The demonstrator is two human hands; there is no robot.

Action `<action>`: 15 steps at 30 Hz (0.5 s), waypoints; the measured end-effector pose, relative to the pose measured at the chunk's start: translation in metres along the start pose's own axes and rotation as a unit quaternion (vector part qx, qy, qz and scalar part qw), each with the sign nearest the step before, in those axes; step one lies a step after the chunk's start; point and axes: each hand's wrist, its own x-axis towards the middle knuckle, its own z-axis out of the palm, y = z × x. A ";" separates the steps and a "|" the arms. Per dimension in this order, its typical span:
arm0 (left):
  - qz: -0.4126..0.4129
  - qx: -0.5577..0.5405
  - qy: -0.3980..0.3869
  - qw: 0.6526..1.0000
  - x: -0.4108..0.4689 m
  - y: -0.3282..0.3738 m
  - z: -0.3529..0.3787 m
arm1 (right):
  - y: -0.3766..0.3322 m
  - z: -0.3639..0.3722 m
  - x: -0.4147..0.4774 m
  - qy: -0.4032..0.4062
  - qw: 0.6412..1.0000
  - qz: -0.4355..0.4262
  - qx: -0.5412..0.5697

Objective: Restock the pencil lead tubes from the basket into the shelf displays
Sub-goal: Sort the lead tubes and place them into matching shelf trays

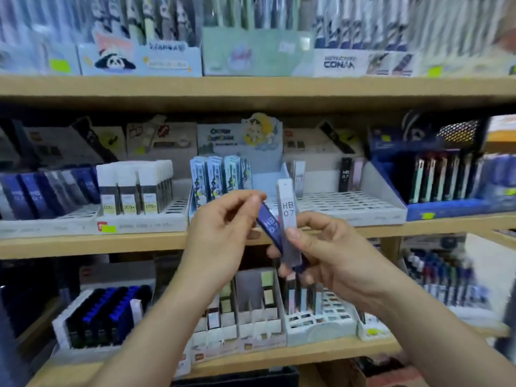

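Head, left hand (220,227) pinching blue tube (270,223), right hand (329,247) gripping grey tube (289,210) (shelves (251,90) blurred)

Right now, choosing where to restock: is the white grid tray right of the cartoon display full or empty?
Mostly empty: the white grid tray shows rows of bare slots; only a few tubes stand at its back.

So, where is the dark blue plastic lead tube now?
Head view, centre: the dark blue plastic lead tube tilts between both hands, left hand pinching its top, beside the upright grey tube in the right hand.
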 end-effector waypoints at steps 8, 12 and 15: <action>0.022 0.048 -0.078 0.996 0.041 0.033 0.061 | -0.030 -0.066 -0.012 0.059 0.986 -0.063 -0.139; 0.023 0.083 -0.097 0.992 0.053 0.046 0.083 | -0.023 -0.090 -0.009 0.063 0.980 -0.066 -0.176; 0.021 0.102 -0.033 0.994 0.071 0.048 0.095 | -0.018 -0.103 -0.005 0.108 0.985 -0.072 -0.111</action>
